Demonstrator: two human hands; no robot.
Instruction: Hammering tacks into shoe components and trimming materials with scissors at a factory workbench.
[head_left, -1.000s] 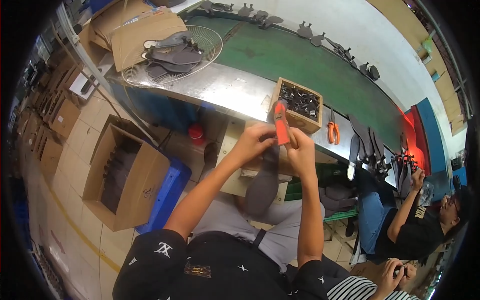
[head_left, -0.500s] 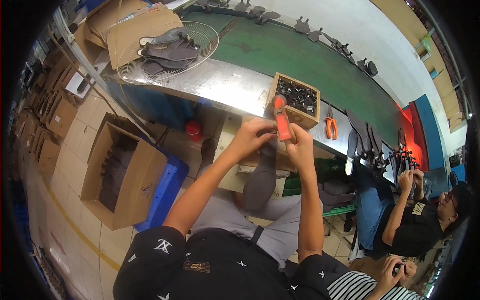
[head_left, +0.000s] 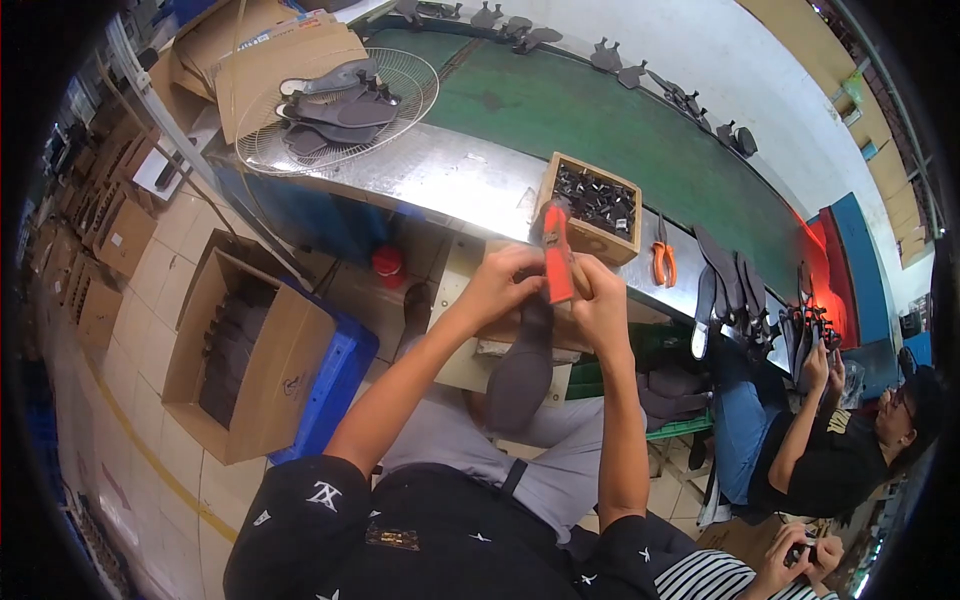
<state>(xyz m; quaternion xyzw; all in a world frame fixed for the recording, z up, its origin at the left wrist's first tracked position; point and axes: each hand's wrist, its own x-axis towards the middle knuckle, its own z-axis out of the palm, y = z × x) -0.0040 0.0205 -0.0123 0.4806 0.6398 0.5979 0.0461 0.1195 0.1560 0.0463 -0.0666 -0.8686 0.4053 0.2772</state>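
Observation:
My right hand (head_left: 600,305) is closed around the handle of a hammer (head_left: 556,262) with a red head. The head hangs over the far end of a dark grey shoe sole (head_left: 522,375), whose wide end points toward my lap. My left hand (head_left: 505,287) is closed at that far end, its fingertips pressed together beside the hammer head. Whatever small part the fingertips pinch is hidden by the hammer. Beneath the sole, a pale work stand (head_left: 455,372) shows between my knees.
Just beyond my hands stands a wooden box (head_left: 607,243) of small black parts. Orange-handled pliers (head_left: 664,262) lie to its right on the metal ledge. A wire basket (head_left: 425,95) holds soles at the far left. A cardboard box (head_left: 275,385) stands left. Co-workers' hands (head_left: 822,370) are at right.
The hammer head has shifted slightly left and its red end has dropped nearer to me. My left hand stays at the sole's far end. The co-worker's hands at right have moved a little.

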